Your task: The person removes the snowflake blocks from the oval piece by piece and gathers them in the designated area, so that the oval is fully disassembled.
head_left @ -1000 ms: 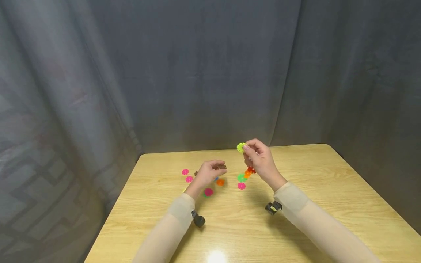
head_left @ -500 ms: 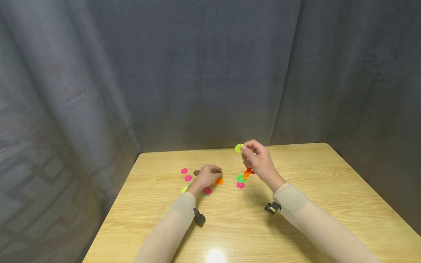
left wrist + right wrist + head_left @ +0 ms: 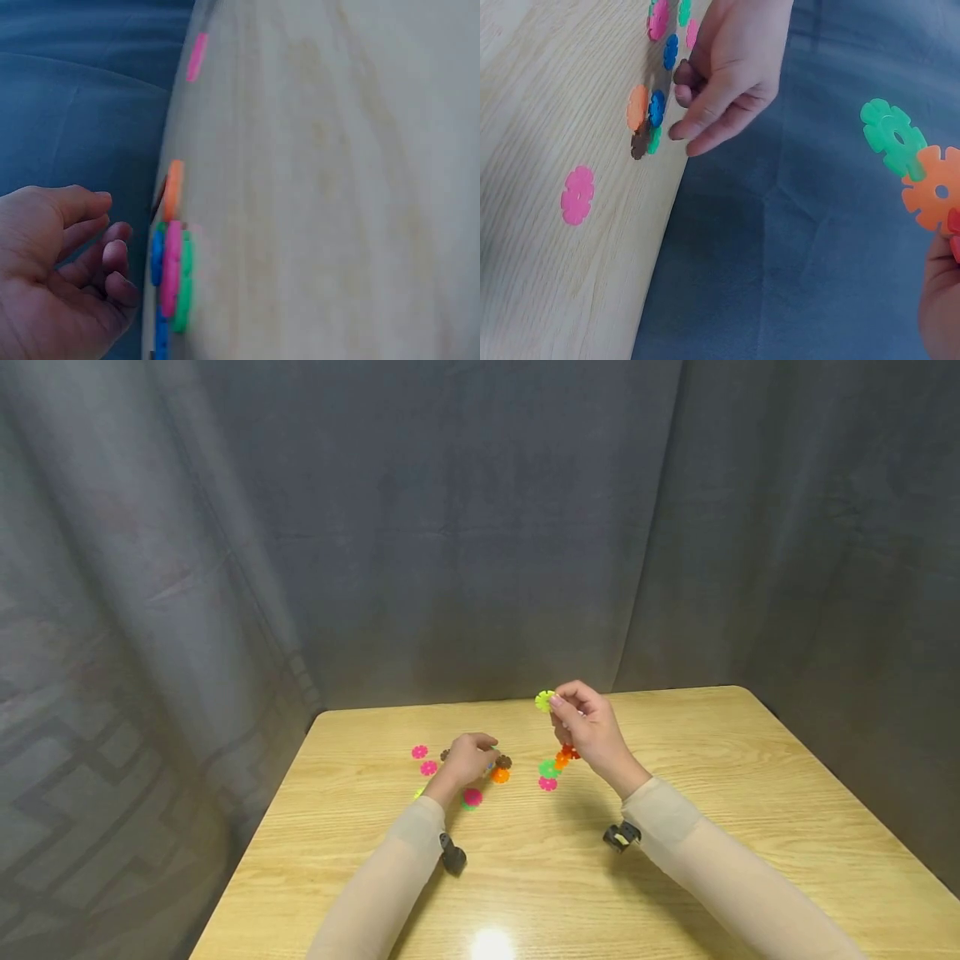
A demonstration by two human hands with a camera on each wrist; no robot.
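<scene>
A person seated at a light wooden table (image 3: 675, 877) works with interlocking plastic snowflake discs. The right hand (image 3: 588, 727), raised above the tabletop, pinches a small chain of joined discs: a yellow-green disc (image 3: 545, 700) shows at the fingertips, and a green disc (image 3: 892, 135) and an orange disc (image 3: 934, 187) hang slotted together in the right wrist view.

The left hand (image 3: 467, 758) hovers low over the loose discs near the table's middle, fingers loosely curled and holding nothing; the left wrist view confirms an empty palm. Just beside its fingertips lie a brown disc (image 3: 503, 762) and an orange loose disc (image 3: 500, 774), with a blue disc (image 3: 657, 107) close by. Two pink discs (image 3: 423, 760) lie to the hand's left, and a pink single disc (image 3: 547, 783) rests under the raised chain.

To pick cleanly, the left fingers would likely do best nipping one disc by its rim, since several lie touching or overlapping, and keeping a notch exposed for slotting.
</scene>
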